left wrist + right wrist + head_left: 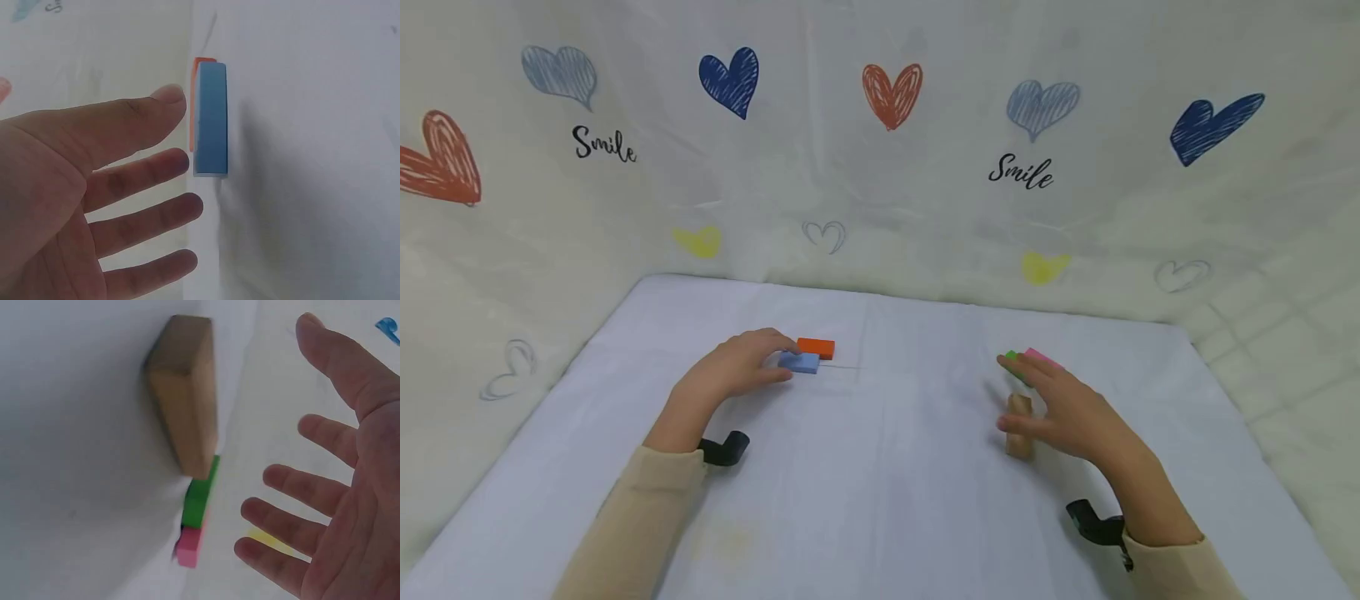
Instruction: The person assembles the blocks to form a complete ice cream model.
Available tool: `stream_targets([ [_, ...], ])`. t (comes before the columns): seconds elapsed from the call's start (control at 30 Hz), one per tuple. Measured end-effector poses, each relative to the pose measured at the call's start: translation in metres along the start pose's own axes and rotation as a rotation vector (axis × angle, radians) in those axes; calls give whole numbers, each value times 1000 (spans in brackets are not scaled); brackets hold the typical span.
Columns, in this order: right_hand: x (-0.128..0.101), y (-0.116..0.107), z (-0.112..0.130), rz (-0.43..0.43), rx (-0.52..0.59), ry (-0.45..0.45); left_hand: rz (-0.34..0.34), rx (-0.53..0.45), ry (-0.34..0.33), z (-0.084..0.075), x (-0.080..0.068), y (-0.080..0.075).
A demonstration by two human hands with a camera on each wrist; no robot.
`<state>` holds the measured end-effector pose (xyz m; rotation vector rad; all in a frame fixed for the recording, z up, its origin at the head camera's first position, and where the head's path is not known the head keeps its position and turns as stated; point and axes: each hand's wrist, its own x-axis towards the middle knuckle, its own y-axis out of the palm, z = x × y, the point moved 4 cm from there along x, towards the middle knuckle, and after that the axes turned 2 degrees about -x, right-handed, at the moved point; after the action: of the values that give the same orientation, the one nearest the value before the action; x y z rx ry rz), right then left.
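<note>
We are spreading both hands, holding nothing: left hand (730, 371) nearing the light, stiff blue block (799, 362) at 10 o'clock, best pinched across its long sides, right hand (1067, 408) beside the wooden block (1019, 427).

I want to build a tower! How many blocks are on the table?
5. A blue block and an orange block lie by the left hand. A green block, a pink block and a wooden block sit by the right hand, which may hide more.

**Left hand beside blue block**

The left hand (69, 194) lies open, 4 fingers (156, 169) spread and straight, tips just beside the blue block (210, 119) on the white worktop (312, 156). An orange block (194, 100) edge shows behind the blue one.
</note>
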<state>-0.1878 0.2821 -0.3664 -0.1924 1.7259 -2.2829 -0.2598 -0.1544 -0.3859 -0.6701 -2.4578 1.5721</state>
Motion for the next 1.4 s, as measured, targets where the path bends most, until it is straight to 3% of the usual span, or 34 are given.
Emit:
stream_targets([
  [0.33, -12, 7, -9, 8, -43, -49, -19, -14, 45, 0, 4, 6],
  [0.73, -25, 12, -15, 8, -46, -54, -44, -22, 40, 3, 10, 11],
  [1.0, -28, 12, -17, -12, -57, -89, -17, -7, 17, 1, 15, 9],
  [1.4, -28, 16, -18, -24, -71, -101, -13, -17, 77, -2, 13, 11],
])
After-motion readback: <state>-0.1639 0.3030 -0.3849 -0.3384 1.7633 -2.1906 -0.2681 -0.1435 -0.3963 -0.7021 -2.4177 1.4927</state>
